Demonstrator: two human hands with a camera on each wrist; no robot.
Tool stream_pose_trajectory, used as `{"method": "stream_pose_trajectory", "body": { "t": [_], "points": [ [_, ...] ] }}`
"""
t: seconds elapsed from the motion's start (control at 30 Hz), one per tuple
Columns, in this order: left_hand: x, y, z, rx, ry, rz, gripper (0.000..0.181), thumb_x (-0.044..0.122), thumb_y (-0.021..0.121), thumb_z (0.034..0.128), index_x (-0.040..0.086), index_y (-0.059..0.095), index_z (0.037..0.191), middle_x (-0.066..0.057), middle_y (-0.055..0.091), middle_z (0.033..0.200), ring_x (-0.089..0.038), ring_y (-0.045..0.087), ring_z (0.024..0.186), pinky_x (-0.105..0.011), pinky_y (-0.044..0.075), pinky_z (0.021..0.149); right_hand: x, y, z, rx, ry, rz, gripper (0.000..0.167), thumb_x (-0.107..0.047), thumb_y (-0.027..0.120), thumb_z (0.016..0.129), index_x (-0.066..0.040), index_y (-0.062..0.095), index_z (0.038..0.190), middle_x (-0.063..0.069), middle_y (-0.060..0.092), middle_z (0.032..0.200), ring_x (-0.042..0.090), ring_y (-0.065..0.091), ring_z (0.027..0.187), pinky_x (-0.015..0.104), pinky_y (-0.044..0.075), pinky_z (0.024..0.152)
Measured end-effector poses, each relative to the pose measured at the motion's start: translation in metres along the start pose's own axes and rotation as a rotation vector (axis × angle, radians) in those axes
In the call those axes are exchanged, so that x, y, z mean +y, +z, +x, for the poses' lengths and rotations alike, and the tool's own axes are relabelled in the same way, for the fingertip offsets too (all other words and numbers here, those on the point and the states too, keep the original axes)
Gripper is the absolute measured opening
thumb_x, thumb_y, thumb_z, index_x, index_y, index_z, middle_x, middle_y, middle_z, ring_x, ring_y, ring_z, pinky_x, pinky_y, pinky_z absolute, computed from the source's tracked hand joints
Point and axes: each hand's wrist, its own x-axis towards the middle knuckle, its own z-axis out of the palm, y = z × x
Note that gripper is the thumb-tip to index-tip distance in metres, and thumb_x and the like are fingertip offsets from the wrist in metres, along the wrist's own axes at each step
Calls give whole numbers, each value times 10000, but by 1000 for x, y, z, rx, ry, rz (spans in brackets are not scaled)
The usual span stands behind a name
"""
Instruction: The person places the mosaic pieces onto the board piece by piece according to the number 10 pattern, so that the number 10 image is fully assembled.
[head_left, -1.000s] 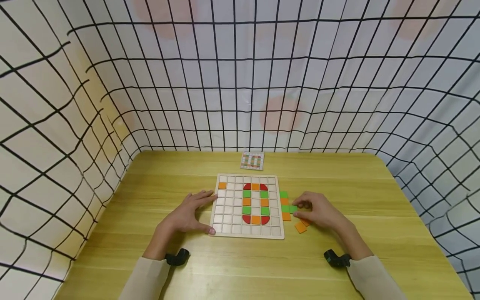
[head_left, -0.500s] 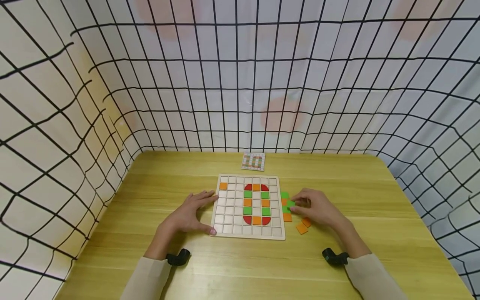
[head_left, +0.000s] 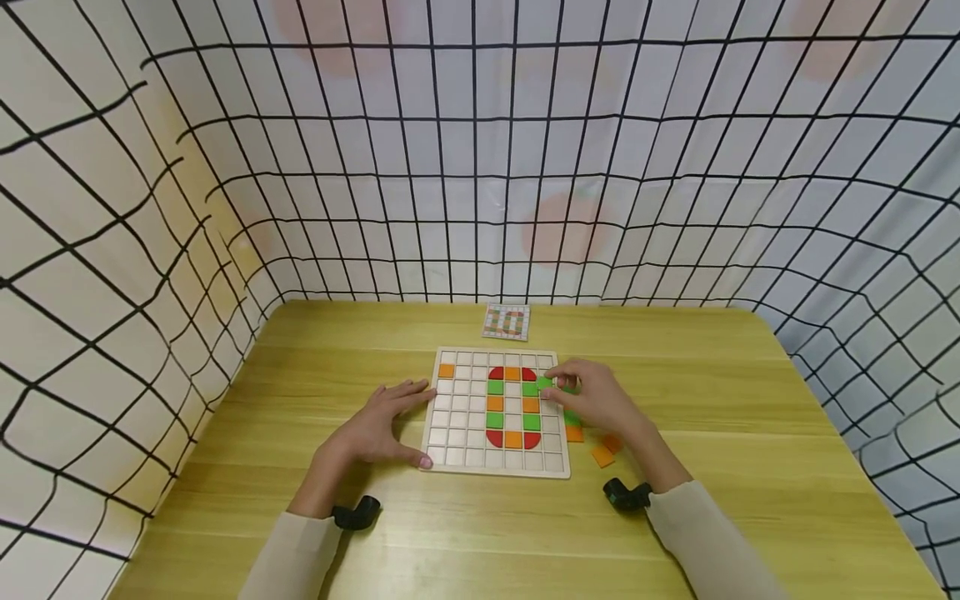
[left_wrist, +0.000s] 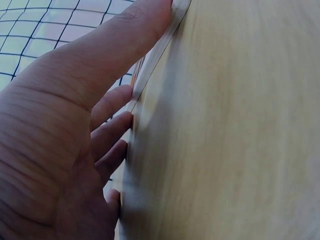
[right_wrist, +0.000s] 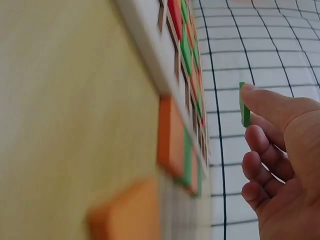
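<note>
A pale gridded board point(head_left: 459, 433) lies mid-table, bearing a ring of red, orange and green tiles plus one orange tile point(head_left: 446, 371) at its upper left. My left hand point(head_left: 372, 427) rests with fingers spread, thumb and fingertips touching the board's left edge; the left wrist view shows its thumb against that edge point(left_wrist: 161, 47). My right hand point(head_left: 596, 396) pinches a green tile point(head_left: 544, 382) over the board's right columns. In the right wrist view that tile point(right_wrist: 244, 105) stands raised between the thumb and a finger of my hand point(right_wrist: 295, 145), clear of the board.
Orange and green tiles line the board's right side, an orange one point(head_left: 574, 434) nearest the front, partly hidden by my right hand. Loose orange tiles point(head_left: 603, 455) lie beside my right forearm. A small patterned card point(head_left: 506, 322) lies behind the board. Netted white walls point(head_left: 420, 150) surround the table.
My right hand has carried the green tile from beside the board leftward and away from me, over the board's right columns. My left hand has stayed at the left edge.
</note>
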Motion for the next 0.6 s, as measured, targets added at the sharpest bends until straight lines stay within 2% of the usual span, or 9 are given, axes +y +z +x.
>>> {"method": "stream_pose_trajectory", "body": {
  "t": [0.23,0.43,0.6],
  "points": [
    [-2,1,0,4,7,7,1127,619,918,646,224,435,1583,-44,313,1694,-348,233,1583,-630,49,1290,-20,17,20,-3,4,68,246,-267,793,926,-142,775,1137,-19,615,875,207,543,859,317,473,726],
    [-3,2,1,9,16,17,1122,630,912,650,222,438,1582,-50,324,1690,-353,243,1579,-641,63,1285,-31,35,38,-28,-3,107,213,-263,785,935,-134,769,1104,-6,594,822,175,530,788,276,462,685],
    [-2,2,1,14,22,1,1110,604,923,650,209,452,1574,-66,338,1682,-361,251,1575,-654,63,1279,-41,48,52,-58,-23,138,256,-260,767,948,-103,764,1149,-16,636,828,146,516,743,258,455,669]
  ]
}}
